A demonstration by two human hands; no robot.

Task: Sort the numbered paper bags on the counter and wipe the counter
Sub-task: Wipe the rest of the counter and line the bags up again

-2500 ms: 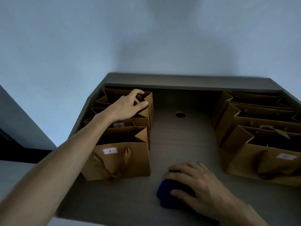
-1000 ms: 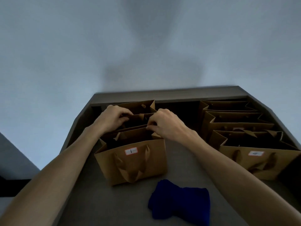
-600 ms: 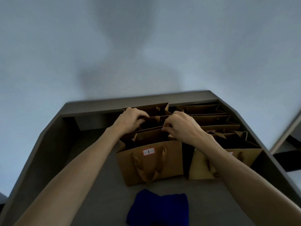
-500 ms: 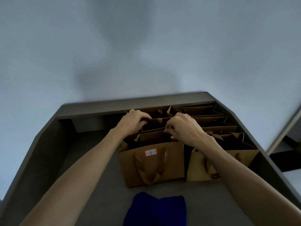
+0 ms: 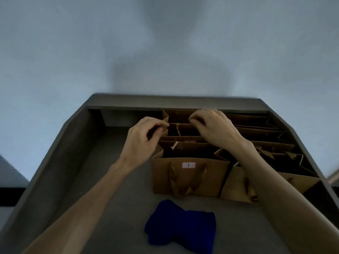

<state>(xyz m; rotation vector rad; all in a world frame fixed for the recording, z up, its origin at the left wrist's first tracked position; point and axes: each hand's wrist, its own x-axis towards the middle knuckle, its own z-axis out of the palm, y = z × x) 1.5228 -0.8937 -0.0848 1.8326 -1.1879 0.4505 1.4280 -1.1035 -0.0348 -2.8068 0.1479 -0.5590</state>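
Paper bags [image 5: 190, 176] sit in two rows on the table [image 5: 110, 180], right of centre; the left row and the right row [image 5: 271, 158] stand side by side, just about touching.

Head view, the only one:
- Front bag of the left row carries a label [image 5: 188, 165] reading "1". Labels further back are hidden or too dark to read.
- Step in hand, my read: sorting. I'm working through the rear bags of the left row, probably checking numbers or straightening the row. Wiping not started.
- Left hand [image 5: 143, 138]: fingers curled, tips pinched at the left top corner of a rear bag [image 5: 183, 129]. Looks like a grip on the paper edge.
- Right hand [image 5: 214, 127]: fingers curled down over the top edge at the back of the same row. Touching the rim; can't tell whether it pinches paper or only rests there.
- Blue cloth [image 5: 180, 228] lies crumpled on the table in front of bag 1, near it but apart, untouched.

Next move, my guess: part the rear bags enough to expose the labels, without crushing the thin paper or tipping the row. Then free one hand for the cloth.
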